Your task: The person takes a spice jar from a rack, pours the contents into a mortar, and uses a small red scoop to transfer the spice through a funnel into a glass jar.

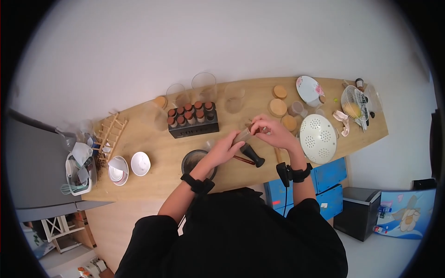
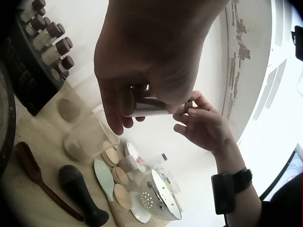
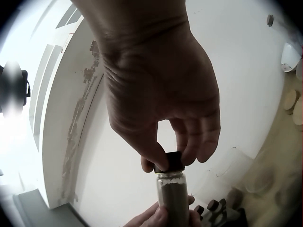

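Observation:
My left hand (image 1: 225, 147) grips a small glass vial (image 3: 174, 198) filled most of the way with brownish powder. Thumb and fingers of my right hand (image 1: 273, 132) pinch its dark cap (image 3: 175, 161), right at the vial's mouth. Both hands are raised over the middle of the table. Below them lie a black pestle (image 1: 251, 154) and a reddish-brown spoon (image 2: 45, 184). A dark mortar (image 1: 186, 163) is partly hidden under my left forearm. Left of the hands, a black rack (image 1: 194, 130) marked COFFEE holds several similar capped vials.
A white colander (image 1: 318, 139) stands to the right, near round wooden lids (image 1: 278, 107) and a floral plate (image 1: 309, 89). White bowls (image 1: 140, 163) and a wooden rack (image 1: 110, 134) occupy the left. Clear glass containers (image 1: 234, 99) line the back.

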`<act>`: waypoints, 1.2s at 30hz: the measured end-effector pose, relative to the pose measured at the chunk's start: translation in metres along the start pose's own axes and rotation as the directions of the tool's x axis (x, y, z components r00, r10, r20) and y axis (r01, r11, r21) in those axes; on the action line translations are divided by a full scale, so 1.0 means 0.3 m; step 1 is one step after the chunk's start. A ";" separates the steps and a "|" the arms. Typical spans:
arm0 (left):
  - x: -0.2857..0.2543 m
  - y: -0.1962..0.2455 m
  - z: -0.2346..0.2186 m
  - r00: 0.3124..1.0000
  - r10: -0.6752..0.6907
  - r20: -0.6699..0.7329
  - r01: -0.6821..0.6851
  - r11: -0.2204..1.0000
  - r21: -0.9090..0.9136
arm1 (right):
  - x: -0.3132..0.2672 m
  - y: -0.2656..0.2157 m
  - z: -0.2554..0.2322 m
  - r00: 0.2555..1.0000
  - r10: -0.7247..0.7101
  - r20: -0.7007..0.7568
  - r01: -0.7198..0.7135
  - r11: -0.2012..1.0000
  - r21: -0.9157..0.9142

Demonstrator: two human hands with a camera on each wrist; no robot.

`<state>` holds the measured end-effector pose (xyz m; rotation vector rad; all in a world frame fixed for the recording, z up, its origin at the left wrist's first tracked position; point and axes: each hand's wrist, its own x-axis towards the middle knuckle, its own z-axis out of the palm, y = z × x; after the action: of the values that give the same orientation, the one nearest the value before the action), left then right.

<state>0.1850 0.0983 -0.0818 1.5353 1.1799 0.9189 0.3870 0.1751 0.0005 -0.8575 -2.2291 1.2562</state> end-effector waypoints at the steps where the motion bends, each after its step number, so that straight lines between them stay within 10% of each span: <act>1: 0.014 0.005 0.009 1.000 -0.001 0.003 0.000 1.000 0.011 | 0.004 0.030 0.001 0.998 -0.053 -0.039 0.057 0.992 0.113; 3: 0.040 0.010 0.028 1.000 -0.016 -0.020 0.015 0.998 -0.053 | -0.002 0.086 -0.003 0.991 -0.102 -0.091 0.120 0.966 0.228; 5: 0.068 0.033 0.034 0.993 -0.118 0.025 0.119 0.991 -0.058 | -0.002 0.086 0.003 0.975 0.208 -0.077 -0.177 0.938 0.297; 9: 0.109 0.044 0.051 0.962 -0.268 0.058 0.272 0.958 -0.090 | -0.016 0.161 -0.053 0.981 0.146 -0.127 -0.098 0.941 0.324; 15: 0.200 -0.120 0.046 0.993 -0.045 -0.109 0.069 0.972 0.223 | -0.064 0.301 -0.095 0.899 0.297 -0.320 -0.142 0.892 0.429; 17: 0.230 -0.091 0.047 0.978 -0.195 -0.074 0.205 0.964 0.172 | -0.078 0.343 0.042 0.832 0.536 -0.142 -0.350 0.707 0.615; 20: 0.253 -0.077 0.053 0.921 -0.387 -0.041 0.389 0.917 0.085 | -0.059 0.382 0.220 0.805 0.572 -0.160 -0.265 0.586 0.766; 25: 0.266 -0.076 0.051 0.900 -0.430 -0.068 0.436 0.890 0.133 | 0.007 0.437 0.351 0.778 0.625 0.063 -0.117 0.047 0.992; 33: 0.291 -0.050 0.008 0.775 -0.627 0.076 0.632 0.768 -0.106 | 0.041 0.443 0.395 0.849 0.500 0.167 -0.045 -0.246 0.968; 36: 0.282 -0.048 0.012 0.848 -0.529 -0.014 0.530 0.848 0.018 | 0.056 0.437 0.411 0.828 0.534 0.168 -0.016 -0.277 0.961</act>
<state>0.2060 0.1803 -0.0959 1.1216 1.5205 0.5376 0.3361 0.1651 -0.1725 -0.7129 -0.0183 2.2251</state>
